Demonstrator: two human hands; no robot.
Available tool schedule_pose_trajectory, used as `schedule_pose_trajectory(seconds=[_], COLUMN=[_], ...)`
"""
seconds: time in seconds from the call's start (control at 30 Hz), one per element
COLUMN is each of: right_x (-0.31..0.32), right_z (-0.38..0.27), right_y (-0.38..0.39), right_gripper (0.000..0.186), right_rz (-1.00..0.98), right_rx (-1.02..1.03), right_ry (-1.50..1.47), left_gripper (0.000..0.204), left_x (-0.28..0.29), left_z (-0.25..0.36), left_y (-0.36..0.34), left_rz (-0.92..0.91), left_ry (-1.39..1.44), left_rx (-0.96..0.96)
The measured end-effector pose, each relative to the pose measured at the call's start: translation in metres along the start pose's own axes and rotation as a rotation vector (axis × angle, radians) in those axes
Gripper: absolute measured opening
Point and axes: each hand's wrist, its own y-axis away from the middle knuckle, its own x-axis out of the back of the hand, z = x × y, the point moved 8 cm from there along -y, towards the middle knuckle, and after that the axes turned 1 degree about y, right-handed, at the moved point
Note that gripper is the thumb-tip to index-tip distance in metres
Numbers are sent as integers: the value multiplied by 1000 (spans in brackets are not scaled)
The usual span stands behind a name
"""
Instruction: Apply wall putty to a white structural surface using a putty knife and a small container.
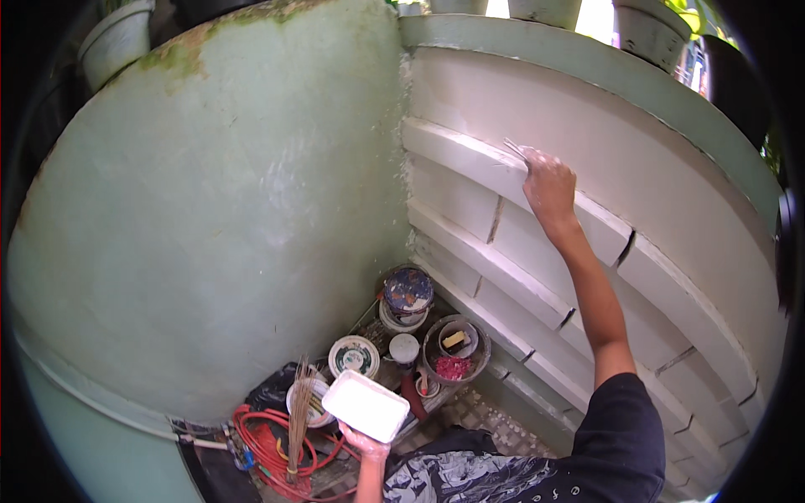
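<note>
My right hand (550, 178) is raised at the right-hand wall, closed round a slim light-coloured tool (515, 150). The tool's tip sits at the top white ledge (470, 157); its exact kind is too small to tell. White smears mark the fingers. Low in front of me, my left hand (367, 443) grips a white rectangular tray (367, 404) from below. Its inside is bright white, so I cannot tell how much it holds. White marks show on the left fingers too.
A pale green wall (226, 193) meets the ledged wall at a corner. Below stand a paint-spattered bucket (407, 293), a lidded tub (353, 357) and a round basin (482, 366). A coiled red hose (251, 440) and stick broom (298, 419) lie left. Flowerpots (650, 33) line the wall top.
</note>
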Motion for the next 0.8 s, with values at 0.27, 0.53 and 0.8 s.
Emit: schedule_pose_trajectory(seconds=[0.27,0.53,0.8], right_x=[50,41,59], right_z=[-105,-219,-256], right_y=[88,190,236], right_gripper=[33,44,41], right_rz=[-1,-613,-593], right_rx=[-175,-252,35], right_ry=[-958,-1388,-1383], left_gripper=[69,84,76], left_x=[-38,-104,-74], left_z=[-7,-5,-1], left_y=[-37,-26,-7], left_rz=[-80,-193,-119], left_ry=[21,-69,-220], left_rx=[-11,19,-97])
